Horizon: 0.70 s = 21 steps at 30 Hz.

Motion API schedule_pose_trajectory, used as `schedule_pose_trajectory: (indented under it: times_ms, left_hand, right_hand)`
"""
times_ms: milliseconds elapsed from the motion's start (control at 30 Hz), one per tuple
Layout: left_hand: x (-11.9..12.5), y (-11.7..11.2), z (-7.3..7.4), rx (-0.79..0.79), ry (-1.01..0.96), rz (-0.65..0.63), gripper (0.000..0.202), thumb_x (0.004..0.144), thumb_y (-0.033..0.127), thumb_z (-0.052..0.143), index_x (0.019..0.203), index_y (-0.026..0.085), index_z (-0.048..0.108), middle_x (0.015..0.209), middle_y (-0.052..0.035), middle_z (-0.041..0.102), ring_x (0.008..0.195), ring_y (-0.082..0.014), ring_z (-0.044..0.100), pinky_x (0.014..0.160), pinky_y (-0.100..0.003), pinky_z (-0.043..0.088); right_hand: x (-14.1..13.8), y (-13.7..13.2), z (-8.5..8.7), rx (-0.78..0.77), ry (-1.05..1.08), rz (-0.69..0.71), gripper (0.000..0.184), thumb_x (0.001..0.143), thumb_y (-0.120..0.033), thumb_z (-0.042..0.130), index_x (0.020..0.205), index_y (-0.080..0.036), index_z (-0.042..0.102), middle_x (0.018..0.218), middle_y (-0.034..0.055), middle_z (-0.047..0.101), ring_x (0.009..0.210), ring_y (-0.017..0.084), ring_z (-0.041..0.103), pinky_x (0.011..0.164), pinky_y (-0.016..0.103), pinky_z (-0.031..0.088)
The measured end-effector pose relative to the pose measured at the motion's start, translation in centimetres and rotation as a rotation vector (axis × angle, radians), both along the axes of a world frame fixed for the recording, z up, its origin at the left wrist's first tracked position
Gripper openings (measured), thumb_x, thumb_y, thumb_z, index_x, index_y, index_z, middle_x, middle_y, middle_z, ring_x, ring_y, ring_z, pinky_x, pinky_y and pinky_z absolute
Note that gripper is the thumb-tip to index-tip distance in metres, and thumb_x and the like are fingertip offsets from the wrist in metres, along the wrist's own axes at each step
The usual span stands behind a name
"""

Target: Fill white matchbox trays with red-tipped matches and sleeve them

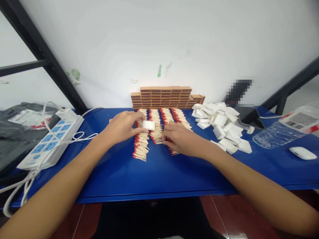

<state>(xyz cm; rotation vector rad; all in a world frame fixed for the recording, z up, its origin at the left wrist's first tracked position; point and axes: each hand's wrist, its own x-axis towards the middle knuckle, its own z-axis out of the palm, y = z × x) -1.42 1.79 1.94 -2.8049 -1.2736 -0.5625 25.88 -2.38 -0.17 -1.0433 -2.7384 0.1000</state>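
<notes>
My left hand (126,126) pinches a small white matchbox tray (149,125) between thumb and fingers, above the rows of matches. Red-tipped matches (141,147) lie side by side in several rows running away from me. My right hand (180,138) is bent over the right-hand rows, its fingers closed at the matches near the end of the second row (157,136). The fingertips partly hide what they grip. Behind the rows, brown matchbox sleeves (160,98) stand stacked against the wall.
White trays (220,122) lie in a heap to the right on the blue table (149,182). Beyond them are a phone (250,117), a plastic bottle (274,132) and a white case (302,153). A power strip (53,141) with loose cables and a dark bag (22,127) occupy the left.
</notes>
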Motion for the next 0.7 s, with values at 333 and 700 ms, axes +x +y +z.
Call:
schedule_pose_trajectory:
  times_ms: [333,700]
  left_hand:
    - [0.0,0.1,0.0,-0.028,-0.03,-0.042,0.039,0.089,0.048,0.077,0.113,0.02,0.065,0.112,-0.0072,0.076,0.105,-0.0265,0.073,0.089,-0.035,0.052]
    - [1.3,-1.2,-0.3,0.039,-0.072,-0.082,0.046,0.084,0.061,0.077,0.11,0.025,0.068,0.095,-0.0017,0.078,0.087,-0.0233,0.071,0.072,-0.031,0.045]
  right_hand:
    - [-0.2,-0.2,0.3,0.021,0.069,0.039,0.015,0.104,-0.02,0.053,0.093,-0.016,0.063,0.098,0.0107,0.064,0.092,0.023,0.054,0.085,0.037,0.043]
    - [-0.9,-0.4,0.5,0.254,0.226,-0.099,0.014,0.104,-0.019,0.052,0.094,-0.016,0.061,0.095,0.0122,0.062,0.093,0.026,0.051,0.085,0.04,0.046]
